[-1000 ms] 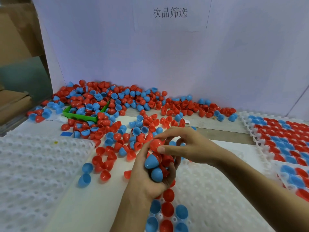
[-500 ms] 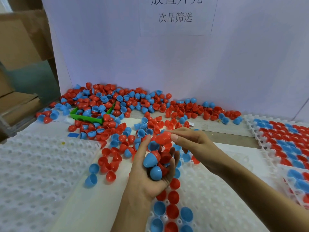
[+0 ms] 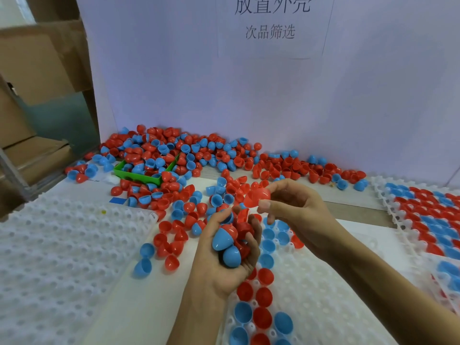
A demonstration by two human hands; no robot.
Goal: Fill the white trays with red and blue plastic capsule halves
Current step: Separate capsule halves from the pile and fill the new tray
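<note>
My left hand point(image 3: 224, 260) is cupped palm up over the middle white tray point(image 3: 323, 295) and holds a bunch of red and blue capsule halves point(image 3: 229, 242). Just above and to the right of it, my right hand point(image 3: 293, 212) pinches a single red capsule half point(image 3: 256, 196) between thumb and fingers. Several red and blue halves sit in the tray's pockets point(image 3: 258, 295) below my left hand. A large loose pile of red and blue halves point(image 3: 189, 165) covers the table behind.
An empty white tray point(image 3: 49, 257) lies at the left. A tray filled with red and blue halves point(image 3: 428, 215) lies at the right. A green bin point(image 3: 139, 176) sits in the pile. A white wall with a printed sign point(image 3: 271, 21) stands behind, cardboard boxes point(image 3: 37, 70) at far left.
My right hand has lifted a red half out of the bunch in my left hand and moved up and to the right. The left hand has stayed cupped.
</note>
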